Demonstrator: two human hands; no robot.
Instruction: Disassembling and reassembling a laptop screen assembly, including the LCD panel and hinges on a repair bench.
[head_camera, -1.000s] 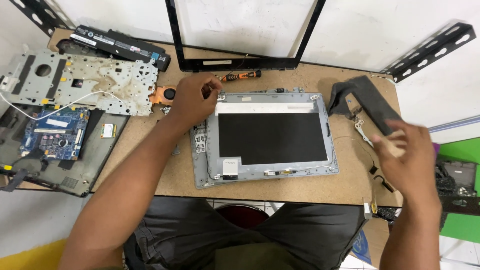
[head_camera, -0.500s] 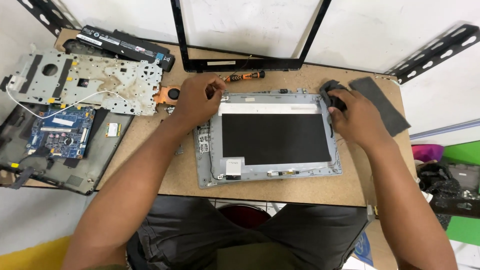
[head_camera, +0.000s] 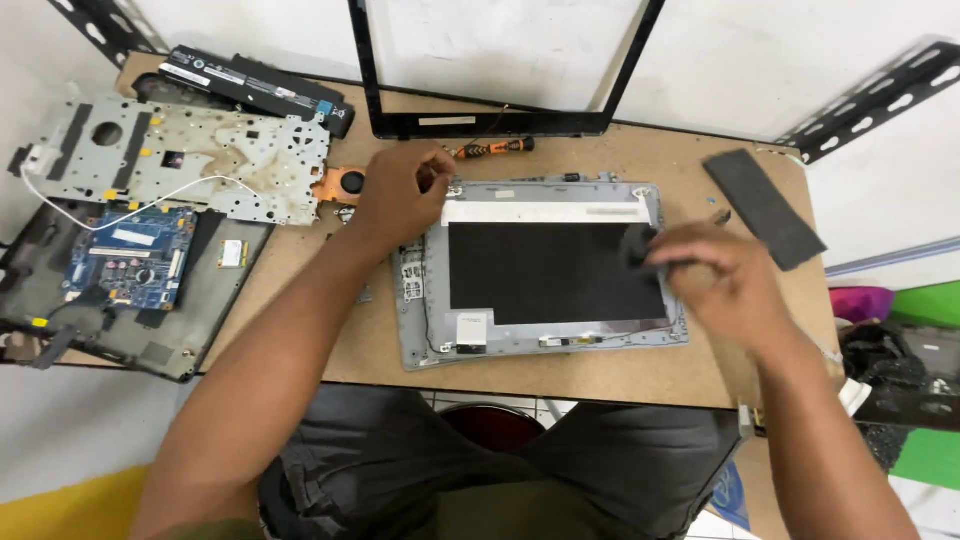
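A: What step is this, judging by the bench?

B: Work on the opened laptop lid assembly (head_camera: 540, 270), which lies flat in the middle of the table (head_camera: 620, 385) with its black panel facing up. I'd call it wiping or lifting at the panel's right edge. The left hand (head_camera: 400, 195) presses on the lid's top-left corner, fingers curled down against the frame. The right hand (head_camera: 715, 280) hovers over the right edge, fingers bunched and pinching a small dark piece (head_camera: 638, 245); it's blurred, so I can't tell what it is.

A: And the next move?

B: Probably steady pressure at that corner while the pinched piece works along the edge, gently, since the panel looks thin.

A: What differs from the frames before?

B: 1 second ago the right hand was out by the dark flat strip (head_camera: 765, 207) at the table's right. Half a second ago it reached the lid's top-right corner. Now it sits lower. The left hand hasn't moved. The small orange screwdriver (head_camera: 495, 149) stays put.
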